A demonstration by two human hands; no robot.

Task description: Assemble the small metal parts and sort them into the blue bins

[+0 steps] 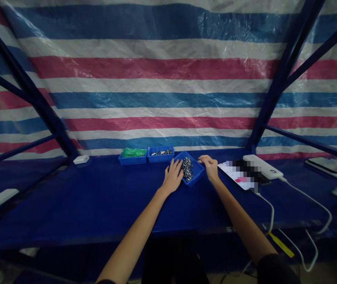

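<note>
A small blue bin (198, 170) sits turned at an angle on the blue table, with many small shiny metal parts (187, 167) heaped toward its left side. My left hand (173, 176) lies along the bin's left edge, fingers stretched out and slightly apart, fingertips at the rim by the metal parts. On the other side, my right hand (210, 165) is closed, its thumb and fingers drawn together beside the bin's right rim. Whether a small part or the rim itself is between those fingertips is too small to tell.
Behind stand a blue bin of green plastic pieces (134, 152) and another bin of metal parts (161, 152). To the right lie a phone-like device with a lit screen (233, 173), a white power bank (263, 167), white cables (307, 196) and a scale (332, 167). Blue frame posts flank the table.
</note>
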